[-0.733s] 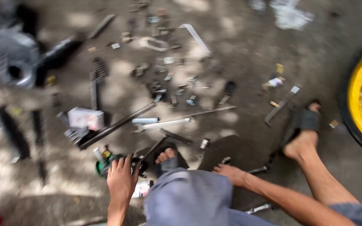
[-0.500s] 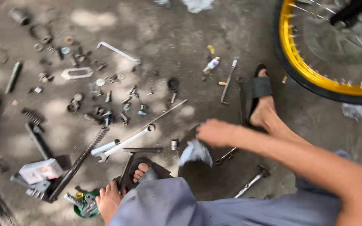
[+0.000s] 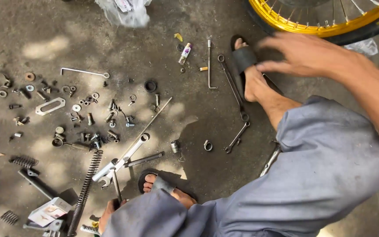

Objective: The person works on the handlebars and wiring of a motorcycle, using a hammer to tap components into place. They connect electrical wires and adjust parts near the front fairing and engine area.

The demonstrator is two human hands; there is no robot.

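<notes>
Down by the knee: left hand (image 3: 109,215) on the concrete floor (image 3: 189,114), half hidden, touching a thin steel rod (image 3: 116,186); cannot tell whether those fingers grip it. Farther out, over the sandalled foot (image 3: 247,70) and beside the long ring spanner (image 3: 232,87): right hand (image 3: 308,55), blurred, fingers spread and empty, swung up from mid-floor within half a second, now just short of the yellow-rimmed wheel (image 3: 321,27)

Right hand (image 3: 305,55) reaches forward, fingers spread; left hand (image 3: 107,215) low.

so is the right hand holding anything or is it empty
Empty: the right hand is spread open above the sandalled foot, with nothing in its fingers.
</notes>
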